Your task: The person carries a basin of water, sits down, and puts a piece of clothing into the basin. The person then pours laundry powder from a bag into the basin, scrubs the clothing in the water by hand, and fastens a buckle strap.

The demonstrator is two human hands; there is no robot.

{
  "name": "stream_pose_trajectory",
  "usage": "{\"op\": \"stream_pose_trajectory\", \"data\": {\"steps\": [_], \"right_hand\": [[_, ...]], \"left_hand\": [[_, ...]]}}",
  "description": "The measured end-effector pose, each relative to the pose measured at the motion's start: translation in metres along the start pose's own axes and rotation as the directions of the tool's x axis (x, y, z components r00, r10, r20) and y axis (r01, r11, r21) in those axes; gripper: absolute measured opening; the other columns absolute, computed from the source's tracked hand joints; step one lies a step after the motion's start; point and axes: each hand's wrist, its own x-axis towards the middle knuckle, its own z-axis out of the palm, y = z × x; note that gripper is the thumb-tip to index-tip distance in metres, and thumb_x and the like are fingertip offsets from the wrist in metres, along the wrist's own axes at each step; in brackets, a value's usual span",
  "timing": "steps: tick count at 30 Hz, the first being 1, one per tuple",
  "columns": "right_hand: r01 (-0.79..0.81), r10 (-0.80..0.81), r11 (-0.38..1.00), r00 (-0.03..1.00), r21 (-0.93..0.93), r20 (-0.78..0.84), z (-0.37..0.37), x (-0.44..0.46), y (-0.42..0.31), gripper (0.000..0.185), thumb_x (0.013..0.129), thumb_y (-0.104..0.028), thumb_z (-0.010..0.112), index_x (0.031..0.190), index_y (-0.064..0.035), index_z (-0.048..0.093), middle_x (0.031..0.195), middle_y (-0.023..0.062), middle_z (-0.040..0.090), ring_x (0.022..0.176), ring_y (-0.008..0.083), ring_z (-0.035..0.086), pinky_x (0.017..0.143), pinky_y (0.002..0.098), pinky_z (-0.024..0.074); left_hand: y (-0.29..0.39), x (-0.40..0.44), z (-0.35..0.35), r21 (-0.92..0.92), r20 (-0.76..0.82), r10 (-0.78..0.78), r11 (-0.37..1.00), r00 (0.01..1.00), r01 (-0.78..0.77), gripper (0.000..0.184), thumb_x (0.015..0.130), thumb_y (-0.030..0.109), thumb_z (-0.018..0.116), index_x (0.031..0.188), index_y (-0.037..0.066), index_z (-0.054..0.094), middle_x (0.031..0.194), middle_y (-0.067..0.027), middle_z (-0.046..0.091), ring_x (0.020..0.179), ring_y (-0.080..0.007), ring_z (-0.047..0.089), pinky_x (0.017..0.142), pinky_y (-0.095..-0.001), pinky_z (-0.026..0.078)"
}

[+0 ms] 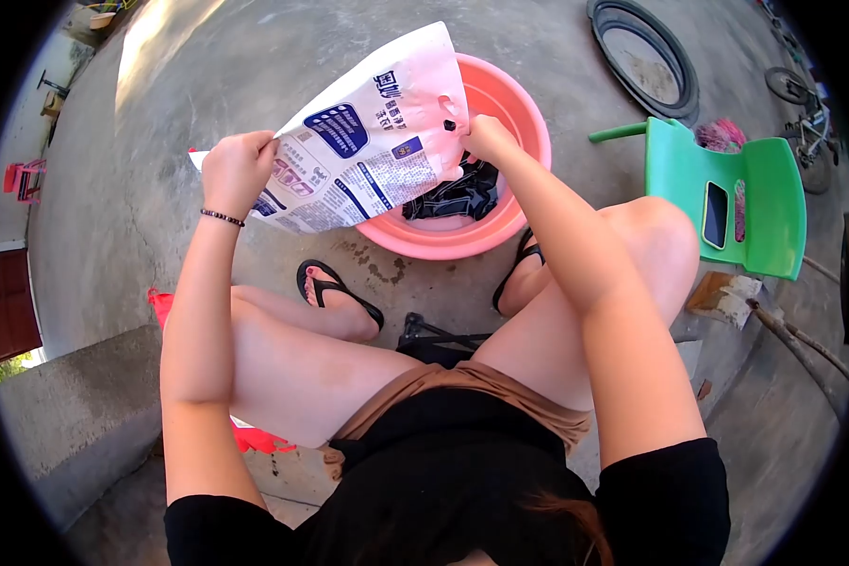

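Note:
A large white and pink laundry detergent bag (pixel 349 132) with blue printing is stretched between my two hands, tilted above the basin. My left hand (pixel 236 174), with a beaded bracelet at the wrist, is closed on the bag's lower left end. At the opposite side my right hand (pixel 489 139) pinches its edge, close to a handle hole. Below and behind the bag stands a round pink basin (pixel 528 113). Dark cloth (pixel 457 196) with light stitching lies inside it, in what looks like liquid. The bag hides the basin's left part.
On the right, a green plastic chair (pixel 778 203) holds a phone (pixel 715 215). Black tires (pixel 684 71) lie on the concrete floor beyond it. A bicycle (pixel 811 127) stands far right, near wooden sticks (pixel 792 349). A low concrete ledge (pixel 85 415) is at left.

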Motion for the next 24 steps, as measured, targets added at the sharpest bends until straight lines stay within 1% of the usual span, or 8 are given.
{"op": "stream_pose_trajectory", "data": {"steps": [2,6,7,10,14,19,22,24], "right_hand": [[-0.071,0.070,0.998,0.983,-0.002,0.171,-0.001,0.002,0.002,0.022,0.080,-0.022,0.055,0.089,-0.0065,0.069,0.071,0.0094,0.068,0.064,0.0186,0.065,0.062,0.0339,0.0495],[-0.096,0.095,0.995,0.995,0.026,0.029,0.002,0.003,0.004,0.024,0.080,-0.025,0.057,0.087,-0.0048,0.068,0.072,0.0088,0.067,0.064,0.0195,0.065,0.059,0.0338,0.0490],[-0.118,0.100,0.990,0.974,0.079,0.204,0.000,0.004,0.008,0.022,0.080,-0.021,0.056,0.089,-0.0057,0.068,0.073,0.0092,0.068,0.066,0.0219,0.066,0.059,0.0344,0.0492],[0.102,-0.113,0.993,0.972,-0.061,-0.207,0.013,0.010,0.024,0.020,0.078,-0.014,0.052,0.078,0.0006,0.065,0.065,0.0114,0.064,0.054,0.0190,0.065,0.049,0.0327,0.0497],[0.011,-0.013,1.000,0.977,0.012,0.215,0.004,0.017,0.022,0.018,0.078,-0.012,0.052,0.081,-0.0008,0.066,0.072,0.0139,0.065,0.054,0.0189,0.065,0.050,0.0306,0.0501],[-0.109,0.093,0.991,0.978,0.077,0.187,0.005,0.014,0.016,0.016,0.078,-0.011,0.052,0.079,-0.0036,0.066,0.070,0.0087,0.065,0.057,0.0171,0.066,0.043,0.0282,0.0475],[0.143,-0.169,0.985,0.927,-0.101,-0.334,0.019,0.022,0.028,0.017,0.079,-0.013,0.052,0.082,-0.0041,0.066,0.071,0.0086,0.066,0.057,0.0175,0.067,0.044,0.0293,0.0482],[-0.116,0.109,0.993,0.952,0.010,0.285,0.002,0.021,0.018,0.020,0.081,-0.015,0.052,0.088,-0.0035,0.066,0.075,0.0117,0.067,0.058,0.0180,0.067,0.047,0.0313,0.0506]], "left_hand": [[0.005,0.003,0.002,-0.021,-0.045,0.052,0.998,0.998,-0.053,0.017,0.080,0.020,0.059,0.088,0.009,0.069,0.077,-0.0129,0.064,0.071,-0.0281,0.062,0.060,-0.0347,0.048],[0.011,0.005,0.005,-0.060,-0.104,0.091,0.993,0.990,-0.098,0.013,0.078,0.018,0.059,0.082,0.010,0.069,0.075,-0.0104,0.065,0.071,-0.0278,0.062,0.061,-0.0367,0.048],[0.013,0.006,0.006,-0.055,-0.114,0.113,0.991,0.987,-0.120,0.013,0.078,0.018,0.059,0.082,0.010,0.069,0.075,-0.0101,0.065,0.071,-0.0275,0.062,0.062,-0.0365,0.049],[0.016,0.006,0.009,-0.052,-0.130,0.152,0.986,0.980,-0.160,0.013,0.077,0.018,0.060,0.083,0.010,0.069,0.076,-0.0097,0.065,0.072,-0.0270,0.062,0.062,-0.0360,0.049],[0.018,0.011,0.004,-0.054,-0.120,0.149,0.986,0.982,-0.156,0.013,0.077,0.018,0.060,0.083,0.010,0.069,0.076,-0.0097,0.065,0.071,-0.0269,0.062,0.062,-0.0358,0.049],[0.017,0.013,0.005,-0.077,-0.118,0.116,0.989,0.986,-0.126,0.013,0.077,0.017,0.060,0.083,0.010,0.069,0.077,-0.0100,0.065,0.071,-0.0268,0.062,0.062,-0.0355,0.048],[0.021,0.013,0.005,-0.099,-0.106,0.108,0.988,0.988,-0.119,0.013,0.077,0.017,0.060,0.084,0.010,0.069,0.077,-0.0102,0.065,0.071,-0.0269,0.062,0.061,-0.0354,0.048],[0.023,0.012,0.004,-0.105,-0.101,0.124,0.985,0.987,-0.135,0.013,0.077,0.016,0.060,0.084,0.010,0.069,0.077,-0.0103,0.065,0.072,-0.0270,0.062,0.062,-0.0354,0.048]]}}
